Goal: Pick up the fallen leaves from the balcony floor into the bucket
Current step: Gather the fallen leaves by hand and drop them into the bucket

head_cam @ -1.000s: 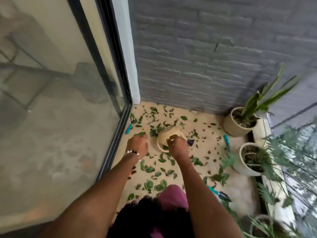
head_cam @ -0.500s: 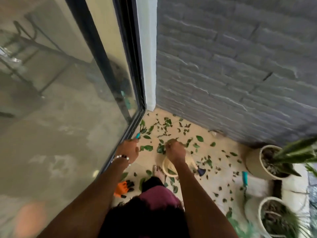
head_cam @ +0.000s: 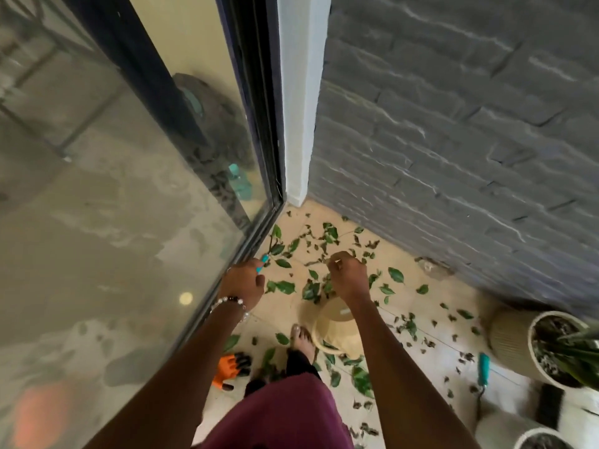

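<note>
Fingers [head_cam: 337,264] of my right hand [head_cam: 348,277] are curled in a pinch above the one cream bucket [head_cam: 337,332], though I cannot tell whether they hold a leaf, while my left hand [head_cam: 244,283], one beaded bracelet [head_cam: 231,301] on its wrist, curls beside the glass door [head_cam: 129,189], and I cannot tell if it grips anything. Fallen leaves [head_cam: 285,286] lie scattered across the balcony floor [head_cam: 421,306], too many for me to count, around the bucket and my one visible bare foot [head_cam: 303,340]. I count two potted plants [head_cam: 557,345] at right, one orange glove [head_cam: 231,366], one teal-handled tool [head_cam: 483,371], and no readable writing.
</note>
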Motion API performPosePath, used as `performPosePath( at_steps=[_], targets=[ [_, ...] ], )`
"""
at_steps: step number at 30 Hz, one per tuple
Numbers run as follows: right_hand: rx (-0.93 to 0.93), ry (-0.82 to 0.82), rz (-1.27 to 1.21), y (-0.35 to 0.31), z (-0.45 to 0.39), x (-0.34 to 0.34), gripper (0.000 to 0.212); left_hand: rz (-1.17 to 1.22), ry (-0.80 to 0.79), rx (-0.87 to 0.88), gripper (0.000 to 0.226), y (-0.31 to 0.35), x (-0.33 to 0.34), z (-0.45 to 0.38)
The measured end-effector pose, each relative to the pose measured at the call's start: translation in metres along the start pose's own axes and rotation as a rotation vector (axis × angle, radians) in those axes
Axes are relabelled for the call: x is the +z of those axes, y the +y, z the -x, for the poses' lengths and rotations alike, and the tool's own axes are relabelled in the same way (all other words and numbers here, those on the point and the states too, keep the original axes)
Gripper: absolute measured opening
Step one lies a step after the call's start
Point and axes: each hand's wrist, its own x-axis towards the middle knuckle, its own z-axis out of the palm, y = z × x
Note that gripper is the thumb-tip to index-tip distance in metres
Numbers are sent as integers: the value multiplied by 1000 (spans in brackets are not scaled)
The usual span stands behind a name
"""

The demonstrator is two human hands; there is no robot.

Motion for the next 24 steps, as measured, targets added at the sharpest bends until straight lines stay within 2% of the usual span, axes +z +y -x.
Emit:
performPosePath(
  at_steps=[3, 7, 11, 17, 19, 22, 24],
  targets=[
    [-55, -40, 83, 6, -33, 40, 20, 94, 18, -26, 33, -21, 21, -37],
    [-106, -131, 183, 31, -106, 133, 23, 237, 76, -97, 29, -58, 79, -107],
    [-106, -154, 180, 67, -217, 234, 25, 405, 117, -237, 26, -112, 172, -198],
    [-264, -137, 231, 125, -383, 357, 24, 446, 150, -248, 21, -182, 308, -322],
    [-382, -148, 306, 138, -420, 389, 28, 479, 180, -226, 19, -196, 338, -354],
    [-704, -172, 560, 148, -457, 422, 50, 463, 227, -159, 18, -209, 365, -393],
    [-829, -219, 686, 149, -472, 429, 62, 496, 263, -142, 18, -213, 374, -415]
  ],
)
